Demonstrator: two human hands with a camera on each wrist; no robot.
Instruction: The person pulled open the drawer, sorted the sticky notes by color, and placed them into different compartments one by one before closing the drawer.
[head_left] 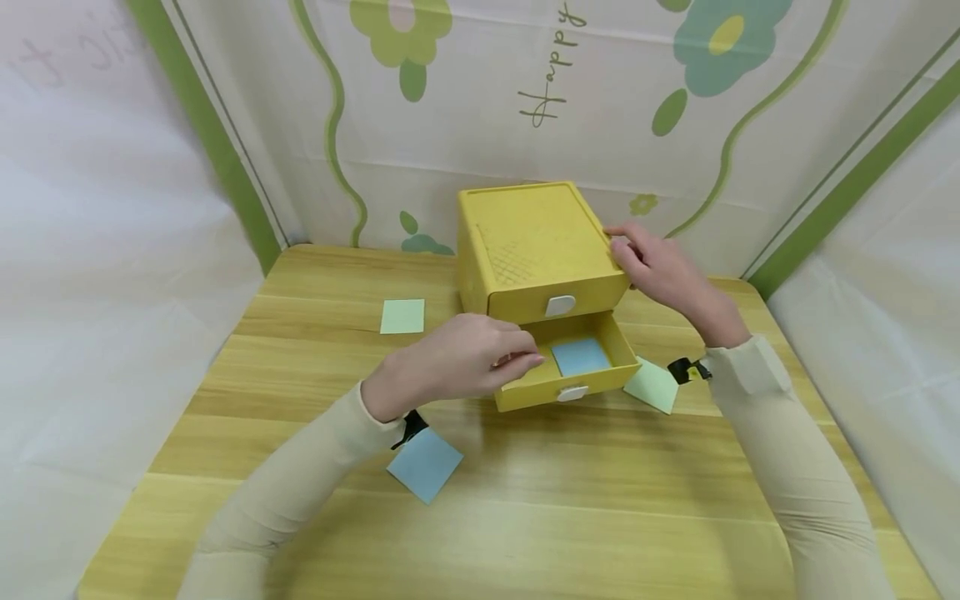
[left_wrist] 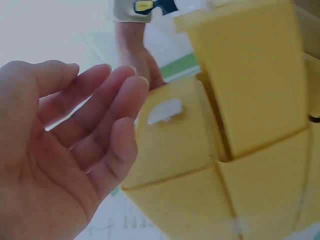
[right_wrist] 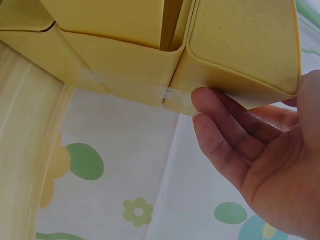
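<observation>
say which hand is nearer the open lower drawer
Left. The left hand hovers by the lower drawer, at its left; the right hand touches the yellow drawer cabinet at its upper right edge.

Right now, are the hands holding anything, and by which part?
The right hand holds the yellow box by its top right edge; the left hand holds nothing.

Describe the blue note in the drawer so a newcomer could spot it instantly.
On the wood-grain table stands a yellow plastic drawer unit; find its pulled-out yellow drawer. The flat blue paper note lies inside. Unlike the other blue note, on the tabletop, it sits in the drawer.
</observation>
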